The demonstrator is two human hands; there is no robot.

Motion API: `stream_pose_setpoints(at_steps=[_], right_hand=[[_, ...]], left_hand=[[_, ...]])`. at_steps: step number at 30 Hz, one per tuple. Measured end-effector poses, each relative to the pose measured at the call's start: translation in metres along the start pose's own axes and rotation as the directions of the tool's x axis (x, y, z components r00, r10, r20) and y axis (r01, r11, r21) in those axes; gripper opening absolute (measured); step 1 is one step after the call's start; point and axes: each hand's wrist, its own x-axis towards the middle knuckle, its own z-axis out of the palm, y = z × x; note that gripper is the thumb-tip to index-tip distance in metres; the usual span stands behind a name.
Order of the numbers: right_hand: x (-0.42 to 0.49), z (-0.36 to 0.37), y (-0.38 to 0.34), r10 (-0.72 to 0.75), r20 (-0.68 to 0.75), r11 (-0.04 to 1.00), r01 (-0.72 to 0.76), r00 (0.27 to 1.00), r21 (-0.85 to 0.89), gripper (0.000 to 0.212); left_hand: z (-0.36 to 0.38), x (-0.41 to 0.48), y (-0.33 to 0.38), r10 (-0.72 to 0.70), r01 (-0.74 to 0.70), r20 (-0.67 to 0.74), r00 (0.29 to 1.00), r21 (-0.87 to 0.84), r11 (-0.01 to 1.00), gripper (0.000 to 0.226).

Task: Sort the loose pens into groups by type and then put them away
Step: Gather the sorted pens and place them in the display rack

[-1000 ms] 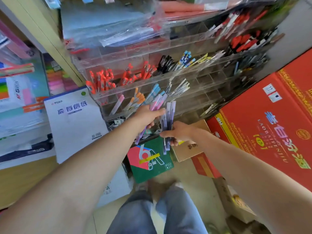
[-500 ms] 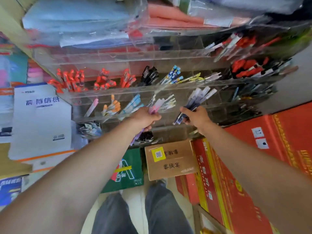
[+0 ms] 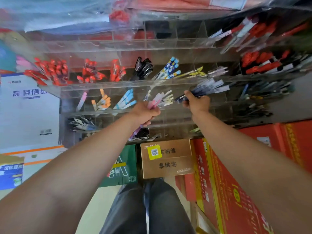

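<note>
The clear acrylic rack (image 3: 104, 86) stood in tiers of small compartments, each holding one kind of pen leaning caps-up — red pens (image 3: 50, 71) at the upper left, black pens (image 3: 143, 66), blue-and-white patterned pens (image 3: 168, 70) beside them, orange pens (image 3: 103, 102) and light blue pens (image 3: 125, 100) in the tier below. A sorted group could therefore go in as one lot, and that seemed to explain how each hand carried its load. The right hand (image 3: 198, 103) was clamped around the lower ends of a bundle of dark blue pens (image 3: 207, 87). The bundle fanned up and to the right across the front lip of the middle tier, apparently aimed at a compartment there, though the clear, blurred walls hid which cell exactly. The left hand (image 3: 145, 114) was closed in a fist around a bundle of pink and purple pens (image 3: 154, 103), with pale tops rising just above the knuckles and purple ends poking out below. It hung before the same tier, near the right hand but apart from it — likely waiting its turn. Below the rack, a tan cardboard box (image 3: 166, 157) with a yellow QR sticker sat between a green box (image 3: 125, 166) and red cartons (image 3: 236, 191).
</note>
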Motion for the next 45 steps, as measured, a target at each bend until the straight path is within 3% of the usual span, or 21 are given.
stream_pose_setpoints(at_steps=[10,17,28,36,45], right_hand=[[0.001,0.013,0.007,0.071,-0.118,0.990,-0.055,0.991,0.133,0.018],[0.002,0.018,0.005,0.087,-0.117,0.989,-0.072,0.989,0.126,0.028],[0.001,0.012,0.008,0.100,-0.035,0.983,-0.094,0.994,0.158,0.021],[-0.001,0.006,0.024,-0.043,-0.035,0.993,0.046,0.998,0.104,0.011],[0.003,-0.005,0.028,-0.047,-0.029,0.987,0.051,0.998,0.153,0.025]], left_hand=[[-0.008,-0.002,-0.003,0.007,-0.010,0.044,0.999,0.077,0.997,0.010],[-0.015,0.004,-0.012,0.026,-0.035,0.085,0.996,0.101,0.994,0.005],[-0.018,0.005,-0.020,0.019,-0.026,0.082,0.996,0.081,0.996,0.017],[-0.013,0.005,-0.021,0.025,-0.035,0.111,0.994,0.088,0.996,0.001],[-0.010,0.005,-0.022,0.038,-0.049,0.118,0.992,0.091,0.995,0.003]])
